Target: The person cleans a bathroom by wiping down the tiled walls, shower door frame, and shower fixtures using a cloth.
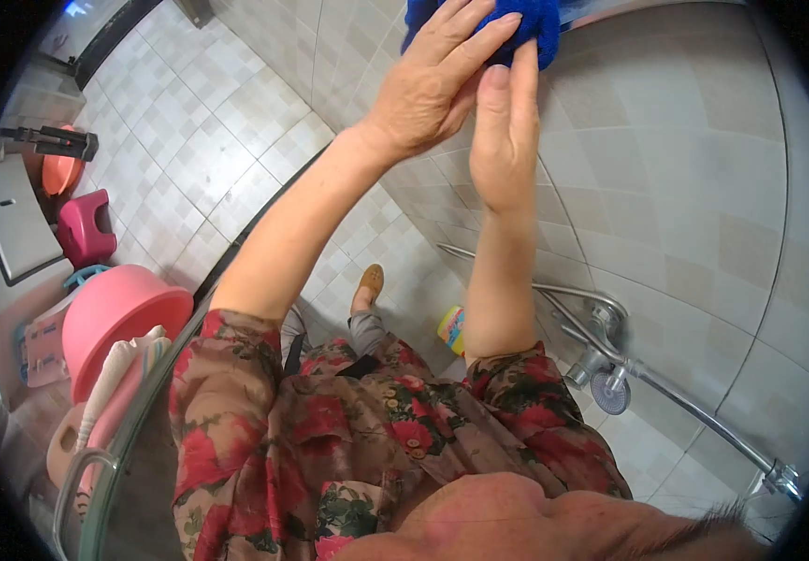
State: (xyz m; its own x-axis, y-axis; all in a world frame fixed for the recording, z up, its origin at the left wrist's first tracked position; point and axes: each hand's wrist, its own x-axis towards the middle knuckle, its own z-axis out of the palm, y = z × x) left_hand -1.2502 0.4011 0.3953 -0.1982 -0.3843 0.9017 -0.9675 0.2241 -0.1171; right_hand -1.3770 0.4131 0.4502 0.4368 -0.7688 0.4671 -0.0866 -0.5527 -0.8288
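Note:
A bright blue cloth (545,33), fluffy like a towel, is bunched at the top edge of the view against the tiled wall, partly cut off. My left hand (423,93) lies across its front, fingers bent over the fabric. Close beside it, my right hand (505,140) reaches up with its fingers against the cloth's lower side, thumb alongside. The two hands touch or overlap at the fingers, and both hold the bundle. Just right of the cloth runs a shiny ledge or frame edge (610,13), also cut off.
A shower mixer (601,337) with a shower head (611,393) and metal bar (704,421) juts from the right wall. A glass panel edge (157,379) with a handle (72,486) stands left. Beyond are a pink basin (96,318) and magenta stool (85,229). A yellow packet (451,327) is low down.

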